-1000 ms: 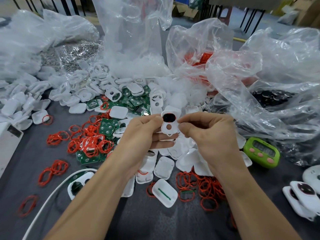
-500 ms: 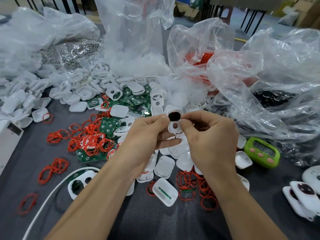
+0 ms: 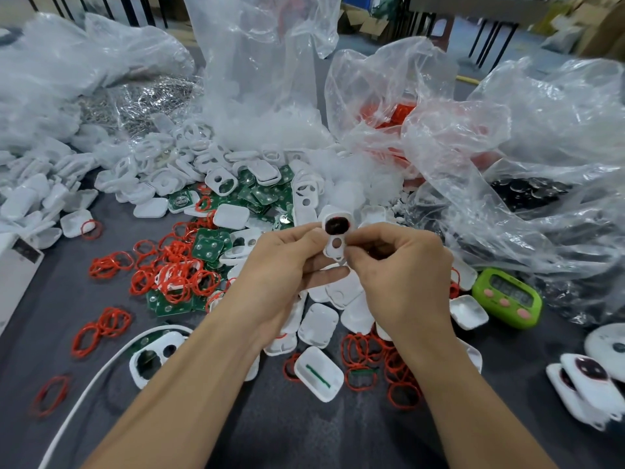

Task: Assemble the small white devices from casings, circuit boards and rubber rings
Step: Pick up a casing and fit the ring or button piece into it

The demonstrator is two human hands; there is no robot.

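A small white casing (image 3: pixel 336 233) with a dark round window above a smaller hole is held upright above the table, between both hands. My left hand (image 3: pixel 282 265) pinches its left edge with thumb and fingers. My right hand (image 3: pixel 404 272) pinches its right edge, fingers curled. Loose white casings (image 3: pixel 318 324) lie under the hands. Green circuit boards (image 3: pixel 208 247) and red rubber rings (image 3: pixel 176 275) are heaped to the left. More red rings (image 3: pixel 372 353) lie below the right wrist.
Big clear plastic bags (image 3: pixel 507 157) of parts crowd the back and right. A green timer (image 3: pixel 507 297) sits at right, finished white devices (image 3: pixel 588 384) at the far right edge. A white cable (image 3: pixel 84 384) curves at lower left, and a white box (image 3: pixel 17 269) stands at left.
Both hands have shifted slightly up and away with the casing. It has turned from tilted to more upright, and the right fingers have closed in on its right edge.
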